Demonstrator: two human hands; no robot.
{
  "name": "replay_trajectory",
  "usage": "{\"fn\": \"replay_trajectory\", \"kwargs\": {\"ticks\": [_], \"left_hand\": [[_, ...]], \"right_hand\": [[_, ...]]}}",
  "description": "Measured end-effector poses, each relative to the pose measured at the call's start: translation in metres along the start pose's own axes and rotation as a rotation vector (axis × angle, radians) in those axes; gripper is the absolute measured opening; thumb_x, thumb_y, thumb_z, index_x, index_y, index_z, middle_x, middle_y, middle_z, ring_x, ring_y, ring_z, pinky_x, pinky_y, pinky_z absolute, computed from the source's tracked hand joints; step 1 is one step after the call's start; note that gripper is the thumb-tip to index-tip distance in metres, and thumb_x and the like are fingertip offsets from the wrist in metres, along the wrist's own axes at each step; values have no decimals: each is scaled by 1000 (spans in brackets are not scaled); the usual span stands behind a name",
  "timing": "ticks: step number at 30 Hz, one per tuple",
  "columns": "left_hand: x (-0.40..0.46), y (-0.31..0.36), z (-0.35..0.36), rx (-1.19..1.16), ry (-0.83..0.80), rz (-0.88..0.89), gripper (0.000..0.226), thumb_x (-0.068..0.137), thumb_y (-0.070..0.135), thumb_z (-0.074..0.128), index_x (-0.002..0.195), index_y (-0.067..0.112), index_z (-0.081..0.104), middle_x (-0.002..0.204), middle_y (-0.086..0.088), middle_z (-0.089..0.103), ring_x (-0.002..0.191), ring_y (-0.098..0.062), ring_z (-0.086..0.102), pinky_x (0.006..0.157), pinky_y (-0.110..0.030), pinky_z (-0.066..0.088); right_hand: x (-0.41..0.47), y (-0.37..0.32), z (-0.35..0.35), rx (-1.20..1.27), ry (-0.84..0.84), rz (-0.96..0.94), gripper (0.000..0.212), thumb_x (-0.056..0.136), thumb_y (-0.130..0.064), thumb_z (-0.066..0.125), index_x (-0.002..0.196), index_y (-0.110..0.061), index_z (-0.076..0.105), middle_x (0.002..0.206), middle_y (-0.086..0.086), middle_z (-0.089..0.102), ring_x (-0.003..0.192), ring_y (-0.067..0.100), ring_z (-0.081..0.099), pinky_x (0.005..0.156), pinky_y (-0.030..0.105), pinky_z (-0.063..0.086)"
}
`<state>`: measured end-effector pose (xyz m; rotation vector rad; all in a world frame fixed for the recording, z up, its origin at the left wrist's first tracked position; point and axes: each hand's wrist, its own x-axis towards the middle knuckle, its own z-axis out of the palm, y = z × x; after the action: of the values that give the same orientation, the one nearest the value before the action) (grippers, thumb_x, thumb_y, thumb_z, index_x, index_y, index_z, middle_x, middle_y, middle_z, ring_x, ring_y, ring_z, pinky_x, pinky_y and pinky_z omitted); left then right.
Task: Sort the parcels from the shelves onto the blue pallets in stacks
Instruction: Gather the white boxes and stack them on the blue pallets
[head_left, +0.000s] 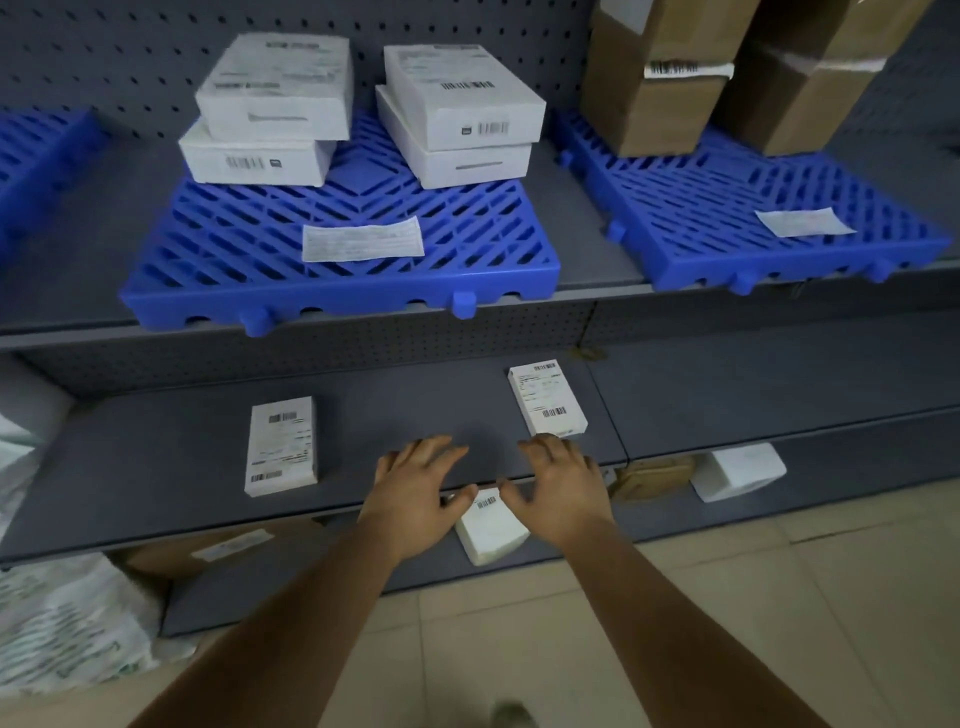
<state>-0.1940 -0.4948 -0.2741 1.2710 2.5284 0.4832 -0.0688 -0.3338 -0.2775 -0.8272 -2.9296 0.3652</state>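
Head view: middle blue pallet (343, 270) with seemingly four white parcels (275, 88).

left hand (415, 486): fingers spread, relaxed | right hand (558, 486): fingers loosely curled

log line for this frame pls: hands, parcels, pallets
left hand: open, empty | right hand: open, empty | middle shelf: two white parcels loose | centre pallet: two white stacks | right pallet: brown boxes

From where I stand nothing reads: the barcodes and print on the white parcels (283, 447), the brown boxes (657, 78) and the paper slips (362, 244) on the blue pallets (343, 280) are all blurred.
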Motion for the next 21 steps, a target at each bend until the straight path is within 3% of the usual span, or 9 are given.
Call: {"fn": "replay_trajectory", "kwargs": {"ticks": [4,13,18,21], "left_hand": [[36,5,28,3,9,-35,78,74,71,17,140,36,39,149,12,32,135,-12,27,108,-37,19],[106,20,96,-34,-27,-194,78,74,72,22,143,36,33,150,11,31,138,-14,26,110,-39,17],[135,21,127,-1,-45,-215,63,89,61,39,145,35,29,153,10,25,140,-15,22,112,-37,13],[142,13,141,-9,-34,-231,61,91,59,42,145,35,28,154,11,24,140,-15,21,112,-37,13]], "right_hand": [[36,37,22,-35,-5,-23,68,77,-62,35,123,-19,61,124,6,60,113,31,54,87,46,44],[94,107,80,-35,-95,-30,78,75,-66,23,136,-25,49,142,5,46,129,30,39,100,48,36],[115,134,115,-81,-109,-55,66,86,-61,42,142,-27,37,150,5,33,136,31,28,106,52,31],[126,140,132,-113,-103,-63,68,86,-63,42,143,-29,33,155,3,24,139,32,22,105,56,30]]}}
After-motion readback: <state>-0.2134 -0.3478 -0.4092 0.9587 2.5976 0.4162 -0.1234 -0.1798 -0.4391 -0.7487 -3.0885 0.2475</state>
